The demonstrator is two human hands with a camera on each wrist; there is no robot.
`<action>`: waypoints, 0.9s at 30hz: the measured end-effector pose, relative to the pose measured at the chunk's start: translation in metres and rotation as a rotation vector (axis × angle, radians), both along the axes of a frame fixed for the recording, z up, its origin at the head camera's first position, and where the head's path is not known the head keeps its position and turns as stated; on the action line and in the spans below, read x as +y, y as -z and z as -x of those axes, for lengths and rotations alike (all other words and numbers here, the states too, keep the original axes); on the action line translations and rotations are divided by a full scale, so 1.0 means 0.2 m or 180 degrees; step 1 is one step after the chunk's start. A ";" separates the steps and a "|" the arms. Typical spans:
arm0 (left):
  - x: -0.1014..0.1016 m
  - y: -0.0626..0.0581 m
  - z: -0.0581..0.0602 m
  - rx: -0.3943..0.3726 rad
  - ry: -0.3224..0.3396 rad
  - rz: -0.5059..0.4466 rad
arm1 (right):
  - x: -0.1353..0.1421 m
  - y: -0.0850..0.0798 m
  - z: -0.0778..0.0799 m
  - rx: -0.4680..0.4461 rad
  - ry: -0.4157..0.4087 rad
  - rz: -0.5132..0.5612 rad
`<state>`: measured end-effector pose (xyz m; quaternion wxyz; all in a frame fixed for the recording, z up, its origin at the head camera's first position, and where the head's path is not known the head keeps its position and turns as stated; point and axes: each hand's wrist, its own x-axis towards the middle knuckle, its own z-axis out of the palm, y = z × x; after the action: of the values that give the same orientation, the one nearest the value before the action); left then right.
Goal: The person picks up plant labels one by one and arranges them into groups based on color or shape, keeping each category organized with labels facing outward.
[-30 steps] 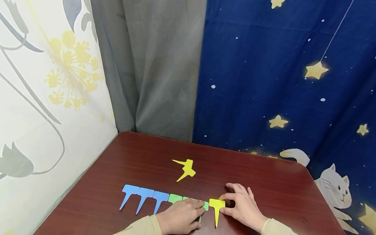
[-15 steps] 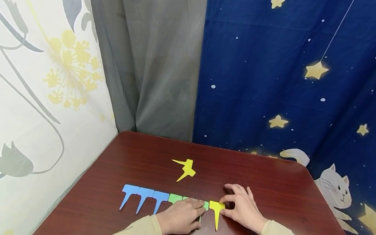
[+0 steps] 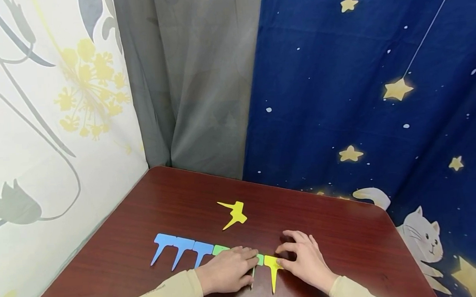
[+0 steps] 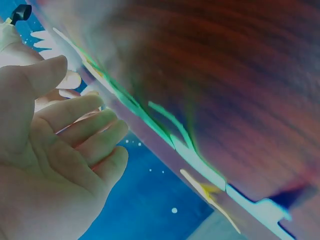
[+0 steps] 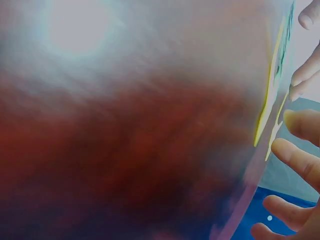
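Observation:
T-shaped plant labels lie in a row on the table. Three blue labels (image 3: 184,243) form its left end. Green labels (image 3: 260,259) continue the row, partly covered by my left hand (image 3: 227,269), whose extended fingers rest on them. At the right end is a yellow plant label (image 3: 272,263), beside the last green one with little or no gap. The thumb and forefinger of my right hand (image 3: 306,258) touch its right edge; in the right wrist view these fingertips stand apart. The left wrist view shows the left palm and the green labels (image 4: 200,165) edge-on.
Two more yellow labels (image 3: 238,213) lie touching or overlapping behind the row. The dark red table (image 3: 328,220) ends at a grey curtain (image 3: 206,100) and a blue starry curtain (image 3: 320,93). A white patterned cloth (image 3: 80,185) hangs along the left edge.
The yellow label by my right hand has slid slightly left and nearer to me, up to the green one. The right hand followed it slightly; the left hand stays almost in place.

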<state>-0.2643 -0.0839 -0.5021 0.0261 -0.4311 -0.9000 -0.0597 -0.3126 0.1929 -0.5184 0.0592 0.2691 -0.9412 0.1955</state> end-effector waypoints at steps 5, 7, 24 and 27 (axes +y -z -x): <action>-0.05 -0.02 0.00 -0.0064 -0.0079 -0.0042 | -0.06 -0.04 0.04 0.0082 -0.0118 0.0055; -0.07 -0.03 -0.01 -0.0104 -0.0128 -0.0054 | -0.09 -0.05 0.07 0.0101 -0.0149 0.0053; -0.26 -0.05 -0.03 -0.0265 -0.0493 -0.0225 | -0.44 -0.06 0.37 0.0227 -0.0405 -0.0128; -0.32 -0.06 -0.05 -0.0372 -0.0646 -0.0301 | -0.52 -0.05 0.41 0.0458 -0.0681 -0.0486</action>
<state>-0.2548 -0.1483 -0.4908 -0.0002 -0.3319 -0.9351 -0.1241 -0.3936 0.0891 -0.5078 0.0848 0.3849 -0.9126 0.1087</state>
